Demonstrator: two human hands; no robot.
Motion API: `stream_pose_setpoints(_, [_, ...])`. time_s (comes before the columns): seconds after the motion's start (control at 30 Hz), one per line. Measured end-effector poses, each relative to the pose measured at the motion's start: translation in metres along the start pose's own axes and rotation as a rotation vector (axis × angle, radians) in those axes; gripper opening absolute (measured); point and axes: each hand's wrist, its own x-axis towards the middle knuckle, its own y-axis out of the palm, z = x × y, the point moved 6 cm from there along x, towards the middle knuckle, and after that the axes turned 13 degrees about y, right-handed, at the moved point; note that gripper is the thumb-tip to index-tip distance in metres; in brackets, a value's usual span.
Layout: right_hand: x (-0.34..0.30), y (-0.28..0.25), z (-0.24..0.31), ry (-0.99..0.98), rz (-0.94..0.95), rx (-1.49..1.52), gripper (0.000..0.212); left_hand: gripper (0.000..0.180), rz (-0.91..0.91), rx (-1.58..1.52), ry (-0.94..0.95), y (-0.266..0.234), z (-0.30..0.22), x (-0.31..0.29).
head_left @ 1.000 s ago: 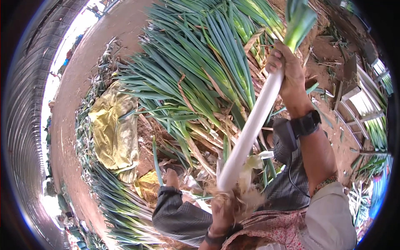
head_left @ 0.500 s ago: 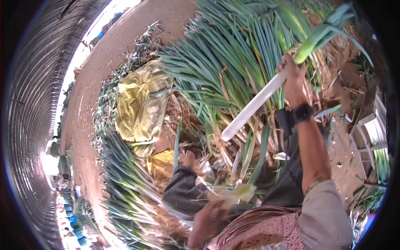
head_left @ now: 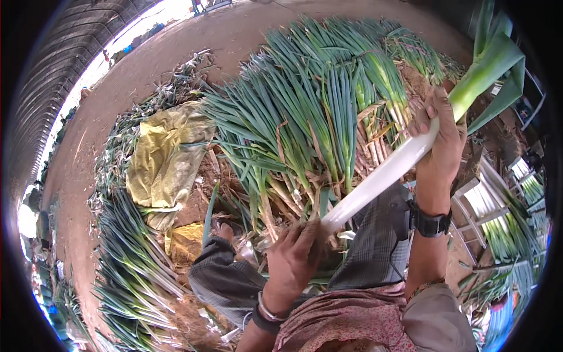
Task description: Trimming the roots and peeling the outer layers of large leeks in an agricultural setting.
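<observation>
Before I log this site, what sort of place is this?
Probably a covered farm produce shed, though a tunnel greenhouse can't be ruled out: long green-leaved, white-stemmed leeks or spring onions lie heaped on a brown earth floor, with a grey, ribbed, arching cover at the left.

Beyond the brown floor (head_left: 82, 141) rises a ribbed wall (head_left: 64, 64) (bright light (head_left: 126, 38) beneath it).

You are in a produce shed: an arched, ribbed roof (head_left: 64, 76) curves above a bare earth floor (head_left: 76, 176) piled with leeks (head_left: 299, 105).
</observation>
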Motion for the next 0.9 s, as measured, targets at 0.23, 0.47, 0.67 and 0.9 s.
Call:
stream_pose_setpoints(0.23, [-0.037,0.019,0.045,-0.055,0.292,0.189,0.032,0.025,-0.073,-0.282,-0.013,-0.021,-0.023,-0.013])
stream_pose_setpoints(0.47, [-0.064,0.031,0.077,-0.154,0.564,0.345,0.04,0.022,-0.059,-0.347,0.022,-0.029,-0.033,-0.037])
stream_pose_setpoints(0.67, [-0.068,0.03,0.083,-0.134,0.683,0.396,0.044,0.034,-0.117,-0.216,0.161,-0.057,-0.065,-0.03])
stream_pose_setpoints(0.9, [-0.068,0.027,0.083,-0.073,0.717,0.453,0.044,0.026,-0.022,-0.211,0.187,-0.055,-0.063,-0.035])
